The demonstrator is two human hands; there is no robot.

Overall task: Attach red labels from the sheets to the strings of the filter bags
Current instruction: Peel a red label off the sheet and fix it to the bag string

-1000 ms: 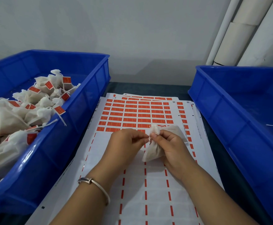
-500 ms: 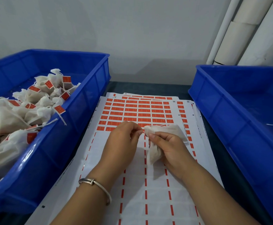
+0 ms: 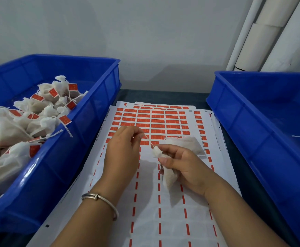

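Filter bag [image 3: 183, 148] sits in the right hand [image 3: 185, 168], fingers curled round its neck, above the label sheet [image 3: 163, 202]. Its string [image 3: 148, 139] runs taut up-left to the left hand [image 3: 124, 150], which pinches the end. Red labels [image 3: 151, 120] fill the sheet's far rows. Left bin [image 3: 95, 107] holds labelled bags [image 3: 29, 118]; right bin [image 3: 252, 122] beside, on the counter [image 3: 163, 95].

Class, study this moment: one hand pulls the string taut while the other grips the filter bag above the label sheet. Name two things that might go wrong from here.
1. The left hand pinches the thin string taut against the filter bag gripped by the right hand; a harder pull might snap it or tear the neck.
2. The bag hangs over the label sheet, covering some red labels, so picking the next one may be awkward.
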